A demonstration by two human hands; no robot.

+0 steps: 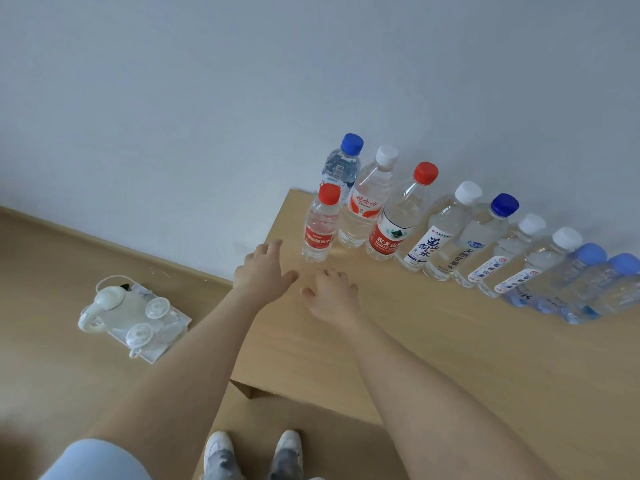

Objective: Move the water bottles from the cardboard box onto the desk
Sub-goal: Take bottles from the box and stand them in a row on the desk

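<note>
Several water bottles stand in a row along the wall on the wooden desk. At the row's left end a small red-capped bottle stands in front of a blue-capped bottle. Beside them are a white-capped bottle and a tall red-capped bottle. My left hand hovers just left of the small red-capped bottle, fingers spread, holding nothing. My right hand hangs over the desk just in front of it, fingers loosely bent and empty. No cardboard box is in view.
On the wooden floor to the left lies a white plastic item with round suction-cup parts. My shoes stand by the desk's near left corner. A plain wall runs behind the desk.
</note>
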